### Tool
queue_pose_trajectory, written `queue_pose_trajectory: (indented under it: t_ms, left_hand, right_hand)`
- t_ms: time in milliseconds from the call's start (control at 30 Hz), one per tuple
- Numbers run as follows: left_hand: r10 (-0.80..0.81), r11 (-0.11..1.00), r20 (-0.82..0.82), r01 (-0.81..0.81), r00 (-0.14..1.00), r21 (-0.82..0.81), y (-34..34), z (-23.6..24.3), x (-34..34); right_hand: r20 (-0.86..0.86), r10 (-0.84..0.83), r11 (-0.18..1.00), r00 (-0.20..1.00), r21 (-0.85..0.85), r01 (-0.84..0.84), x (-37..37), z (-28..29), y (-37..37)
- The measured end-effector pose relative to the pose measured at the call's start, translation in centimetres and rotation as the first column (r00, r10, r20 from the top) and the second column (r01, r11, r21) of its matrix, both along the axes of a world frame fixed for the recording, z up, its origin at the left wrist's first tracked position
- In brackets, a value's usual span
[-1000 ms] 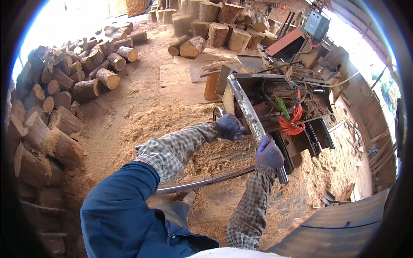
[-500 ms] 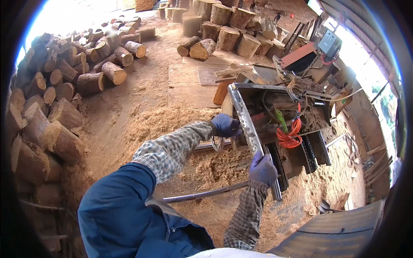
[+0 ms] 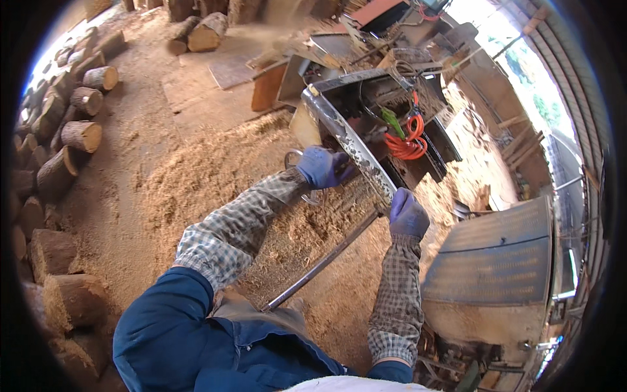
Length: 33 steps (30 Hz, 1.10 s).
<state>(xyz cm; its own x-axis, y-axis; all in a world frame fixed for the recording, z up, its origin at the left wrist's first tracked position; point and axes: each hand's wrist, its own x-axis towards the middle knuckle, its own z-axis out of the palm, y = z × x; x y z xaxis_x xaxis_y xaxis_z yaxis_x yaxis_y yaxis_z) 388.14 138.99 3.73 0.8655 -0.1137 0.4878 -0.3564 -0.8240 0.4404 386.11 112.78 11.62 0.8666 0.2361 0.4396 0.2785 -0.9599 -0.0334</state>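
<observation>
Purple work gloves cover both my hands. My right hand [image 3: 408,214] is closed round the near end of a metal frame bar [image 3: 349,140] with chipped paint, part of a machine. To its left, my left hand [image 3: 321,167] is at the bar's left side, beside a shiny metal ring [image 3: 293,157] that looks like a handwheel. Its fingers curl toward the machine, and what they grip is hidden. An orange coiled cord [image 3: 408,140] and a green strip [image 3: 392,122] hang on the machine beyond the bar. A long metal rod [image 3: 320,266] slants from below the bar toward my body.
Sawdust [image 3: 202,176] covers the floor round the machine. Cut logs [image 3: 81,136] lie piled along the left, with a log [image 3: 208,32] farther back. Boards [image 3: 228,70] lie on the floor beyond. A large dark panel [image 3: 493,258] stands at the right.
My view has swung right, so the scene sits farther left. The frame bar has turned relative to the floor rod. Both hands stay at the bar.
</observation>
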Motion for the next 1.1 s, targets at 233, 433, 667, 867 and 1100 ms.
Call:
queue_pose_trajectory:
  t_ms: [233, 433, 667, 867, 1100]
  left_hand:
    - [-0.024, 0.996, 0.02, 0.025, 1.0, -0.084, -0.9, -0.9, 1.0]
    - [-0.198, 0.965, -0.037, 0.189, 0.979, -0.181, -1.4, -2.4, 4.4]
    - [-0.028, 0.987, 0.18, 0.055, 0.983, -0.149, -4.0, -1.7, 8.9]
    - [-0.018, 0.998, 0.001, 0.018, 1.0, -0.062, -5.9, -1.5, 13.8]
    - [-0.032, 0.999, 0.065, 0.034, 0.997, -0.038, -8.6, -1.5, 19.5]
  right_hand:
    - [0.056, -0.023, 0.998, 0.998, -0.049, 0.026, 0.3, -0.4, -0.1]
    - [0.031, -0.014, 0.996, 0.999, -0.085, 0.017, 3.8, -2.3, -1.8]
    - [0.106, -0.068, 0.993, 0.992, -0.091, 0.078, 8.7, -2.2, -3.7]
    - [0.116, -0.107, 0.982, 0.988, -0.143, 0.123, 13.4, -1.8, -5.4]
    - [0.147, -0.108, 0.984, 0.983, -0.125, 0.127, 19.7, -2.7, -8.8]
